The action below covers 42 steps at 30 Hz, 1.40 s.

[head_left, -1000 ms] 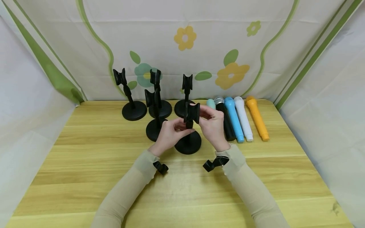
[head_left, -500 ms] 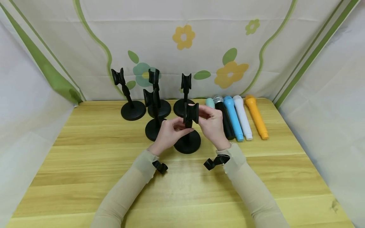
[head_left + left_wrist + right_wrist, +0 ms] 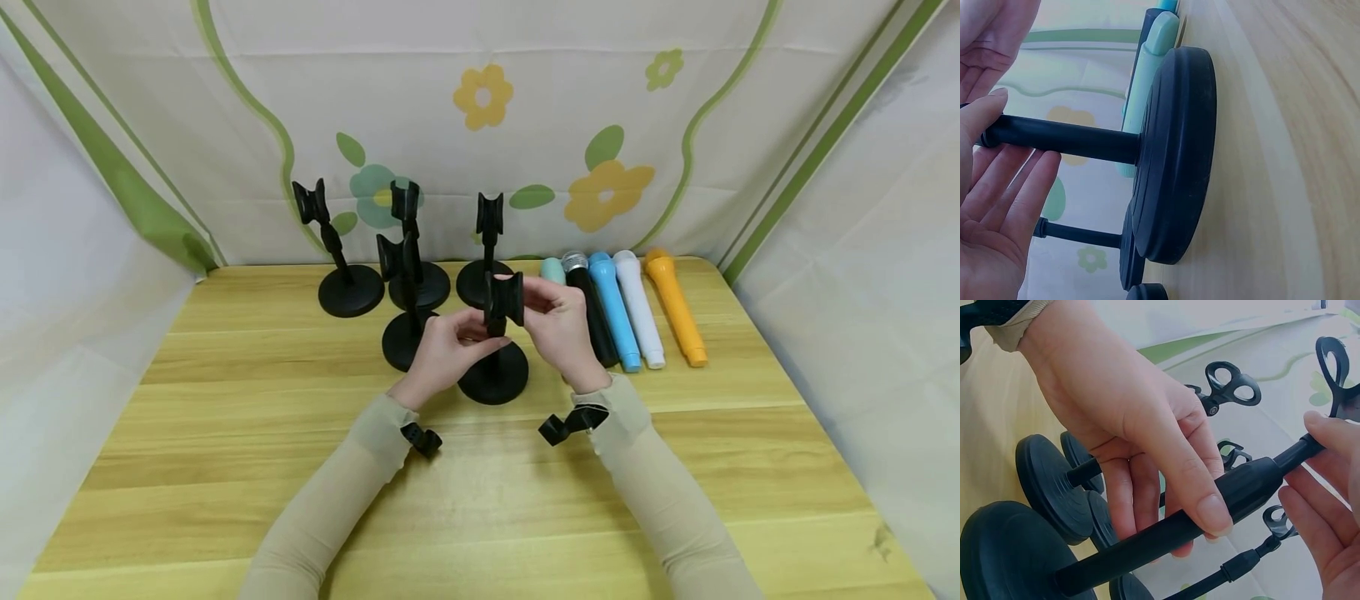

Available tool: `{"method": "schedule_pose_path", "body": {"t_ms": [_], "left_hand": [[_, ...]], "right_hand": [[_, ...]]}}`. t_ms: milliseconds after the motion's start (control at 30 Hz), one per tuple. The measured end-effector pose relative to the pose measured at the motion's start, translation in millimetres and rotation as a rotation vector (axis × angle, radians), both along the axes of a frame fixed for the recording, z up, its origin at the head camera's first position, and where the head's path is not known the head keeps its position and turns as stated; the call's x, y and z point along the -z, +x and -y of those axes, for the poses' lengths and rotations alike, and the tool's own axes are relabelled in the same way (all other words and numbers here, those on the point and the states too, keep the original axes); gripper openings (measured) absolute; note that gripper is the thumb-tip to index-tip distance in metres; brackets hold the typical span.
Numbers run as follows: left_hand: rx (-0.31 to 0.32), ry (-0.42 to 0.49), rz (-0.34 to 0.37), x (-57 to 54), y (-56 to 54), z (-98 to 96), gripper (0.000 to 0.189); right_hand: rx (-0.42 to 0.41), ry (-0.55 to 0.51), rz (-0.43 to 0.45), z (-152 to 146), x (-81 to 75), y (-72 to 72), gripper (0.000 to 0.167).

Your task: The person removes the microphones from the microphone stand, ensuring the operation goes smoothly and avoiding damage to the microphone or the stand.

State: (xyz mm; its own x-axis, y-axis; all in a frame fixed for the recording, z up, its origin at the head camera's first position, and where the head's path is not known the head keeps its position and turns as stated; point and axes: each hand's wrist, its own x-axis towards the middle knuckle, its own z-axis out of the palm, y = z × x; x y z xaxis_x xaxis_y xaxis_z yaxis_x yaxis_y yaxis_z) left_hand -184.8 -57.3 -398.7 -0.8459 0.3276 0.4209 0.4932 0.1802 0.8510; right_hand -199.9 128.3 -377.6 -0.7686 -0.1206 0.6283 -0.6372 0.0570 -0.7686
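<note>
A black tabletop microphone stand [image 3: 495,379] stands upright on the table in front of me, its round base down. My left hand [image 3: 444,350] grips its pole, thumb on the near side, around the thick collar [image 3: 1250,484] seen in the right wrist view. My right hand [image 3: 558,329] pinches the thin upper stem just below the clip [image 3: 506,298], thumb and fingers on either side. Several similar stands are behind and to the left, including one stand [image 3: 405,342] beside my left hand and another stand [image 3: 491,218] right behind.
To the right lie several microphones in a row: a mint one [image 3: 553,270], a black one [image 3: 596,321], a blue one [image 3: 617,312], a white one [image 3: 641,312] and an orange one [image 3: 677,308]. A flowered cloth [image 3: 420,83] hangs behind the wooden table [image 3: 480,517].
Both hands keep hold of the stand in almost the same place. The right wrist has shifted very slightly to the right; the stands and microphones stay put.
</note>
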Motion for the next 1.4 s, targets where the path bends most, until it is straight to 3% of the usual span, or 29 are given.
{"method": "schedule_pose_path", "body": {"t_ms": [133,267,467,733,1167,1400], "left_hand": [[-0.011,-0.005,0.007,3.7,-2.1,-0.2,0.016],[-0.018,-0.006,0.015,15.4,-9.5,-0.2,0.017],[-0.004,-0.001,0.014,29.8,-19.0,1.4,0.018],[0.011,0.006,0.005,29.0,-19.5,2.6,0.017],[0.006,0.017,0.012,33.4,-19.1,0.4,0.023],[0.058,-0.026,0.086,43.3,-19.1,5.5,0.024]], "right_hand": [[0.010,0.000,0.019,1,0.0,0.6,0.025],[0.020,0.008,0.019,2,-2.9,3.1,0.025],[0.045,0.040,0.004,8,-19.2,18.1,0.021],[0.068,0.094,-0.010,8,-14.4,24.0,0.022],[0.053,0.081,0.012,7,-10.5,24.8,0.021],[0.030,0.056,0.041,7,-7.9,23.3,0.023]]}}
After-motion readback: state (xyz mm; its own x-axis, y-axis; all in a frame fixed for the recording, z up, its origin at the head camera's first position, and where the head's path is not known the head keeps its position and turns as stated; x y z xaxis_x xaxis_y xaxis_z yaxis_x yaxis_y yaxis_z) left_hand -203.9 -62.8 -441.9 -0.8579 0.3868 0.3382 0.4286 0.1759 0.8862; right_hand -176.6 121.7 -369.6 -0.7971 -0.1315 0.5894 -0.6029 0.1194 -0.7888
